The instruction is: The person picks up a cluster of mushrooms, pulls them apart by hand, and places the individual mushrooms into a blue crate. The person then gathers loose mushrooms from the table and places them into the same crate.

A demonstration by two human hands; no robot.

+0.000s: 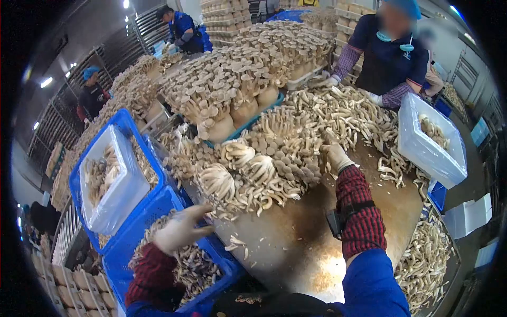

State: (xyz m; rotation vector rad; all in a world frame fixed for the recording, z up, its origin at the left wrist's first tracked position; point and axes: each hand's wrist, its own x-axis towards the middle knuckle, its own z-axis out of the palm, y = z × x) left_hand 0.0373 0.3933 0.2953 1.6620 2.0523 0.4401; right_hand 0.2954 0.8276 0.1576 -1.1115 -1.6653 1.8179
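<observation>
Worktable, head view: loose mushrooms cover the far half, apparently for short reach; the blue crate stands alongside, probably likewise. Left hand: empty, fingers spread above the crate. Right hand: at the mushrooms' edge; grip cannot be determined. Legible writing: none.

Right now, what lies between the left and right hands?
Between left hand and right hand: the near edge of the mushroom heap, with mostly bare tabletop closer in. Head view.
</observation>
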